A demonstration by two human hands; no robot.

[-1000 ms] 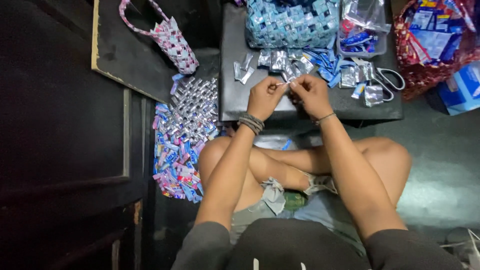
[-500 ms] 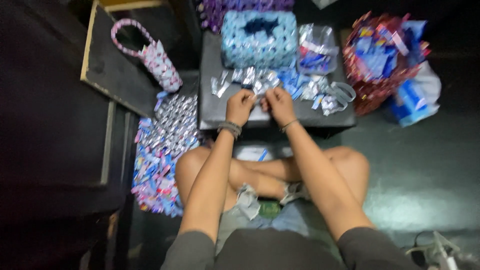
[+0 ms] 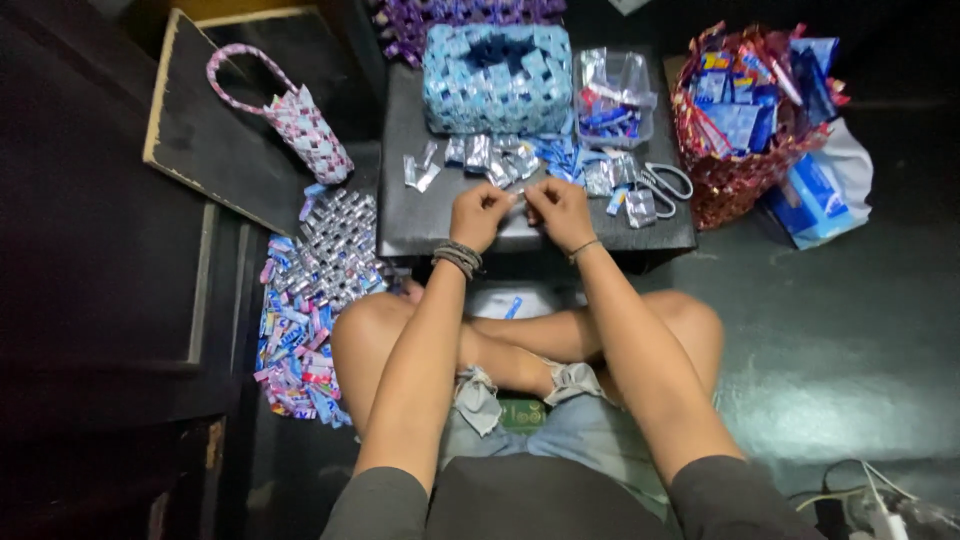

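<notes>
I sit cross-legged in front of a low dark table (image 3: 420, 215). My left hand (image 3: 478, 213) and my right hand (image 3: 558, 211) meet over its front edge, both pinching a small silvery folded wrapper strip (image 3: 519, 201) between their fingertips. Several similar folded silver and blue wrapper pieces (image 3: 490, 158) lie scattered on the table just beyond my hands. A pair of scissors (image 3: 662, 184) rests to the right of them. Dark bracelets circle my left wrist.
A woven blue wrapper basket (image 3: 497, 78) and a clear plastic tub (image 3: 615, 98) stand at the table's back. A red woven basket (image 3: 745, 110) of packets sits right. A woven mat (image 3: 315, 295) and small pink bag (image 3: 300, 120) lie left.
The view has tilted and pulled back, so the table and hands sit lower in frame. My hands stay together on the wrapper strip.
</notes>
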